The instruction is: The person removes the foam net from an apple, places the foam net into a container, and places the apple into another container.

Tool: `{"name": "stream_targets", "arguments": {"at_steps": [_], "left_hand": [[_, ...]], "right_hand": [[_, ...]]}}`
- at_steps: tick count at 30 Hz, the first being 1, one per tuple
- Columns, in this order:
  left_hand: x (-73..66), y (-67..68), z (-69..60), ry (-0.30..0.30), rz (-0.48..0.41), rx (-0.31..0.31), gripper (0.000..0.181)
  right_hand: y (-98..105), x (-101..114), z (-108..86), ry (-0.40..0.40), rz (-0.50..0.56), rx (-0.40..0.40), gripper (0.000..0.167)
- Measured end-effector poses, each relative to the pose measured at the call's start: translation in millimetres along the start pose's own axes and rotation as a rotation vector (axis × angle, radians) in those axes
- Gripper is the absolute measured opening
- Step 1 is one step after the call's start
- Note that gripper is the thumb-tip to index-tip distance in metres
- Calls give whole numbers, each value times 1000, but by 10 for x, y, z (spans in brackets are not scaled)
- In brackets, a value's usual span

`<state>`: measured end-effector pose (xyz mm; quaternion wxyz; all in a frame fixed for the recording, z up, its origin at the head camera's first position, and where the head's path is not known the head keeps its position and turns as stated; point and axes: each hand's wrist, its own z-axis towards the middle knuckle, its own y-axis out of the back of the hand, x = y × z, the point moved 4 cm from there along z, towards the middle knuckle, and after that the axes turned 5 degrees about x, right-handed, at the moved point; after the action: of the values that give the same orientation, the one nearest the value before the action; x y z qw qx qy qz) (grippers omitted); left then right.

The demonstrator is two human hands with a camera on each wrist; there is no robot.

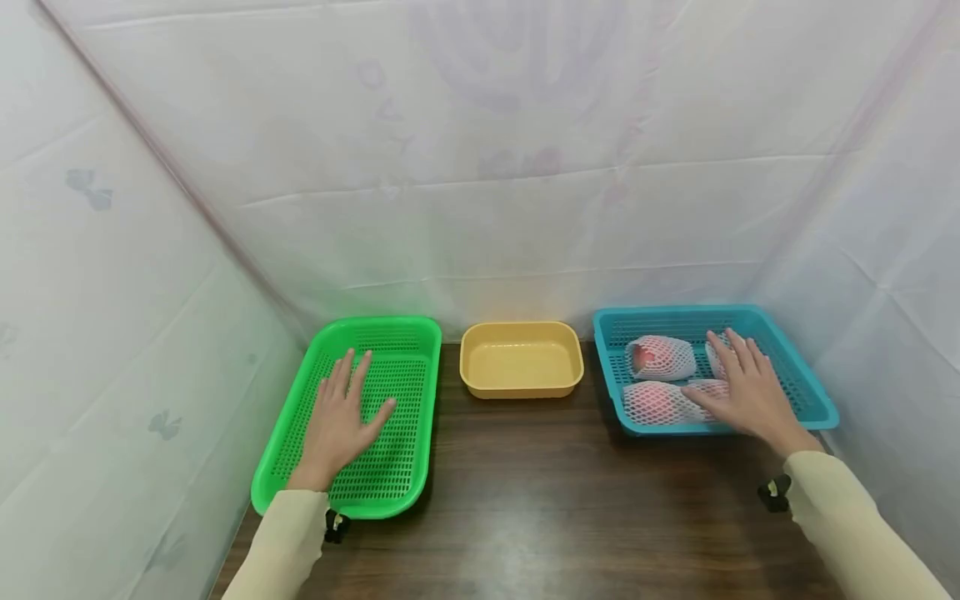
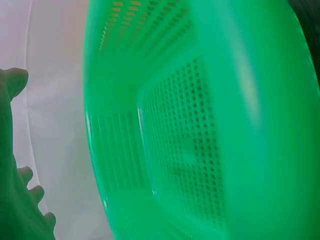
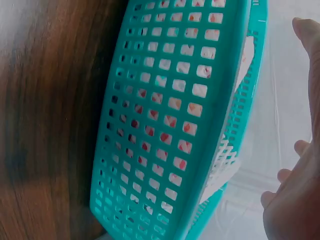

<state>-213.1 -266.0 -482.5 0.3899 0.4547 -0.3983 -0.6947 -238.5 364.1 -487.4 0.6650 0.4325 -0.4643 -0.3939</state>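
Note:
My left hand, fingers spread and holding nothing, is over the green basket. In the left wrist view that hand stays apart from the basket's rim. Over the blue basket at the right, my right hand has its fingers extended. Beneath and beside it lie several pink-red round fruits in white foam netting, among them a netted fruit at the back left and another netted fruit in front. The right hand partly hides the others. In the right wrist view, the hand hovers above the rim without a grip.
Between the two baskets stands a yellow tray with no contents seen. All three rest on a dark wooden table. A white curtain hangs right behind them and along both sides.

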Motion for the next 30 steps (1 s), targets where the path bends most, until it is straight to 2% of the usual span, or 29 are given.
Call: {"name": "stream_targets", "arguments": {"at_steps": [11,20,30], "left_hand": [[-411,-171,116,-28,-79,56,90],[-678,-283,184,-13,-159,98,91],[-934,-467,201,-39,-226,117,93]], "right_hand": [[38,-159,81,14,122,100,114],[83,-274,139,-1,152,168,117],[149,-334,237,-67,168,321,119]]}}
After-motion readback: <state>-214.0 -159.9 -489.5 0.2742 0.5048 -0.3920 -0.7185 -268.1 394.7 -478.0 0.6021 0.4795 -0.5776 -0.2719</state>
